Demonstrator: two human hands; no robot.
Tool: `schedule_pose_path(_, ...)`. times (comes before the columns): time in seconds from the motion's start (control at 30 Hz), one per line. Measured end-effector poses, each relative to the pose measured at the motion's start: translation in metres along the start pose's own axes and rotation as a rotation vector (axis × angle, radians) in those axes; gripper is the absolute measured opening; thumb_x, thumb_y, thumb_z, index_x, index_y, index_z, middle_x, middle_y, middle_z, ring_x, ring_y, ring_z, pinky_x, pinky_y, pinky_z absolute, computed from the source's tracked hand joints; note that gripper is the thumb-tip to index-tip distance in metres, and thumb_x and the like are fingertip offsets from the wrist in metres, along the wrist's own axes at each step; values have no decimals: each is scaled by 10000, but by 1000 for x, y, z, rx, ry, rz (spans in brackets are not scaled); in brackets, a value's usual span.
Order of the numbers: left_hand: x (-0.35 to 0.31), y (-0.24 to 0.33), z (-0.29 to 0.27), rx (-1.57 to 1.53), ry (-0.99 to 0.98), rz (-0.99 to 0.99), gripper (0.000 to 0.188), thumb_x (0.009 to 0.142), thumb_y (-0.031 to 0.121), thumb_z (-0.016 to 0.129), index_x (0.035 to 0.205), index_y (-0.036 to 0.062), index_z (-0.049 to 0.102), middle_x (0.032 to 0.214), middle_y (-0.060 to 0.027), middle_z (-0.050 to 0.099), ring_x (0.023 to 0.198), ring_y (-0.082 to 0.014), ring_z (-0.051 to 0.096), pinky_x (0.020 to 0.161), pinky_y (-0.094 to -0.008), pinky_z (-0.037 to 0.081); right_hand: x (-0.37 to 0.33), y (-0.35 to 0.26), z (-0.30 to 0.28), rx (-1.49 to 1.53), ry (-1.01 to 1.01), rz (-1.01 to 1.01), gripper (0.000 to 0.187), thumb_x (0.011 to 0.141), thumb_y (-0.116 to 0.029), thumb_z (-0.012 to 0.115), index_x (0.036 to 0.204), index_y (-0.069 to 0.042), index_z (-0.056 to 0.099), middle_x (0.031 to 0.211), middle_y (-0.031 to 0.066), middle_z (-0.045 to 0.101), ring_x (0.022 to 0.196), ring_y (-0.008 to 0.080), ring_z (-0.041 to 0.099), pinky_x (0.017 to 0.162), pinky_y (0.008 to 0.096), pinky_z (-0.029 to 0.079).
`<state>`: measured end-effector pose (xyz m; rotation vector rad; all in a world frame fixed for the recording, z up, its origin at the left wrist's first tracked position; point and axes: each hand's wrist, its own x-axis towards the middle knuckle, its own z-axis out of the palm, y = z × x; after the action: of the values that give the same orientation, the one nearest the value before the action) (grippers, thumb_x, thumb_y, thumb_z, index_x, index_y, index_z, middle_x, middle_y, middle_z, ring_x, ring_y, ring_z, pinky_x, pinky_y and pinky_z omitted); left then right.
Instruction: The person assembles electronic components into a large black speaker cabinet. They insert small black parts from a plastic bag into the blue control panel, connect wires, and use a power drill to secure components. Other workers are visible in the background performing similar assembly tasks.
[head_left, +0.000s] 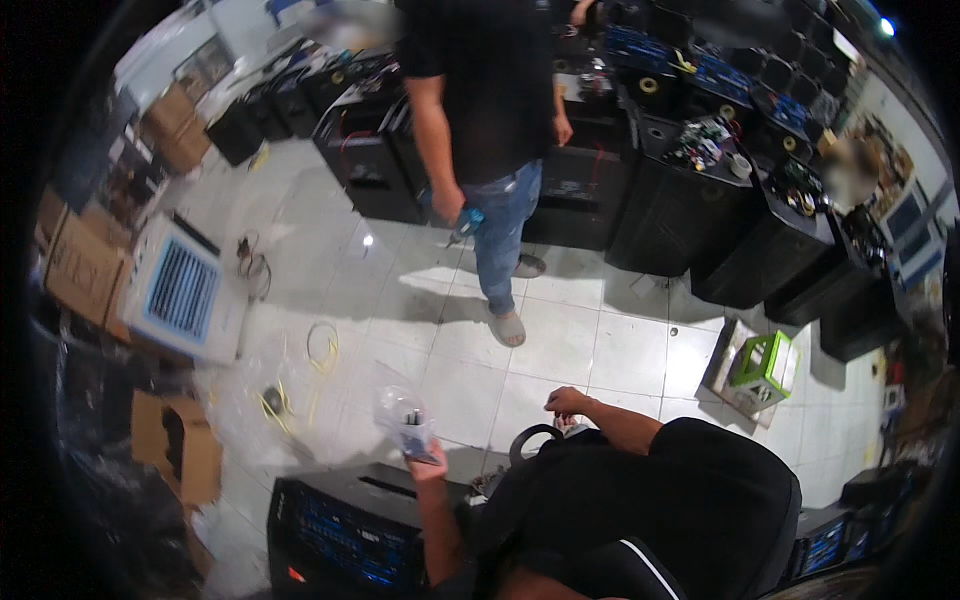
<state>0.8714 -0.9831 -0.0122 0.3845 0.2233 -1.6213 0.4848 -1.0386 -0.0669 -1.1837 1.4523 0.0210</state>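
My left hand (428, 462) is raised over the near side of the floor. Its fingers grip a clear plastic bag (403, 412) with small dark parts inside, too small to name. Close below that hand stands a black speaker cabinet (335, 520) with a blue-lit control panel facing up. In front of my body, my right hand (568, 401) has its fingers curled closed. What it holds, if anything, is hidden. A dark curved loop (535, 437) lies just beside it, near my black shirt.
Ahead, a person in jeans (500, 215) holds a teal power drill (468, 222). Black speaker cabinets (660, 215) line the far and right sides. A green-framed box (765, 370), a white air cooler (185, 285), an open carton (175, 445) and yellow straps (275, 405) are on the tiles.
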Motion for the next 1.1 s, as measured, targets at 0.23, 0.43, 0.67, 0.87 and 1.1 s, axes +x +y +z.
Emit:
schedule_pose_path(0.23,37,-158,6,165,-522,-770,325,906,367,517,1034,80,595,737,-75,583,597,-200,562,475,-323,478,-32,125,-74,461,385,88,283,796,-257,612,844,19,658,693,114,671,533,193,640,470,325,539)
schedule_pose_path(0.43,26,-209,91,574,-89,-565,337,911,311,468,1112,54,553,792,-94,592,444,-185,522,379,-302,435,-48,277,-57,228,525,168,221,811,-213,591,845,-17,687,713,112,683,547,189,654,511,318,557)
schedule_pose_path(0.67,65,-233,112,507,-60,-777,249,908,359,473,862,131,560,499,-42,384,379,-168,375,331,-278,307,-107,252,25,529,552,337,288,803,-282,605,841,-10,694,838,140,702,651,202,682,608,319,552)
schedule_pose_path(0.87,82,-252,124,535,-80,-807,270,885,316,513,756,78,520,500,-47,410,387,-166,393,326,-280,321,-120,248,88,788,761,398,379,725,-399,660,898,-66,716,909,144,700,920,297,662,807,365,515)
schedule_pose_path(1.1,90,-255,116,512,-232,-1050,291,898,331,494,788,62,516,508,-68,425,411,-192,415,318,-281,358,-125,242,95,652,807,474,372,707,-377,671,930,-85,724,926,134,702,912,256,668,817,343,514)
